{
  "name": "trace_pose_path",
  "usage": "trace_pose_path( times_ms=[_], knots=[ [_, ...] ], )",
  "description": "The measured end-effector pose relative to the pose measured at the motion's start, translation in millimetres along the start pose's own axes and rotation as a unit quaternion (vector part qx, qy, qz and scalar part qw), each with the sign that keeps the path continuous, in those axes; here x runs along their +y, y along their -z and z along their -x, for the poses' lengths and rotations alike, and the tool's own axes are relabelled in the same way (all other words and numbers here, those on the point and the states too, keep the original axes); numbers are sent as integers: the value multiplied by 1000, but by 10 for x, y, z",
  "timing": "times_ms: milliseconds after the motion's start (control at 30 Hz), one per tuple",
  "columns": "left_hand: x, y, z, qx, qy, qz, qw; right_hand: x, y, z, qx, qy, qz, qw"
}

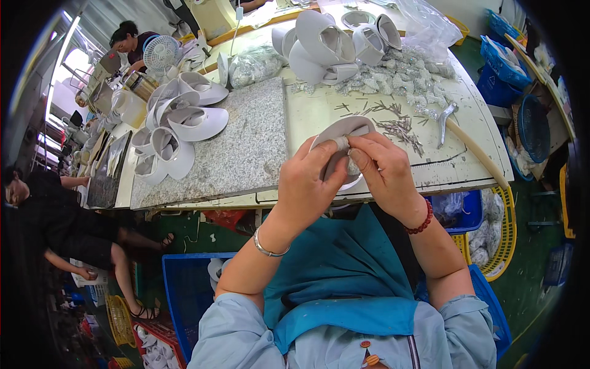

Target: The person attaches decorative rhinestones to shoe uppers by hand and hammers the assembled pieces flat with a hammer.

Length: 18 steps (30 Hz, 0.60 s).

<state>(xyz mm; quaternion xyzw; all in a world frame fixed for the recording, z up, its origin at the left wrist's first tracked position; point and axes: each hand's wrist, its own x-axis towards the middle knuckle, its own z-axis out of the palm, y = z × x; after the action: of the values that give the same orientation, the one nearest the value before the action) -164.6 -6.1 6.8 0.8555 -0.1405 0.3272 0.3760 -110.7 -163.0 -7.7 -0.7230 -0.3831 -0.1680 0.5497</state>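
My left hand [310,178] grips a white, curved piece that looks like a shoe upper [351,126], holding it tilted over the table's front edge. Its thumb presses near the opening. The fingers of my right hand [378,163] are pinched together at the same spot, beside a small pale piece [341,144] on the upper. Whether they hold anything separate is hidden. Behind my hands lie scattered thin dark metal strips [399,126] and a heap of silvery, glittering ornaments [402,77].
More white uppers stand in a stack [319,46] at the back and a group [184,120] on the speckled slab [246,135]. A forked silver tool [445,123] lies right. Blue bin [184,295] and yellow basket [507,234] flank me; a seated person [67,209] is left.
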Motion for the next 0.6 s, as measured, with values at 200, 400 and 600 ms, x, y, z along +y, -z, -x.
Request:
trace_pose_path(
  times_ms=[200,400,600],
  knots=[
    [-25,7,42,4,17,-1,1000,-90,81,-62,-53,-31,-15,998],
    [-9,70,4,1,62,103,993,-117,168,-106,-98,-6,72,993],
    [33,47,33,19,92,112,989,-126,37,-66,-29,-5,85,996]
  ],
)
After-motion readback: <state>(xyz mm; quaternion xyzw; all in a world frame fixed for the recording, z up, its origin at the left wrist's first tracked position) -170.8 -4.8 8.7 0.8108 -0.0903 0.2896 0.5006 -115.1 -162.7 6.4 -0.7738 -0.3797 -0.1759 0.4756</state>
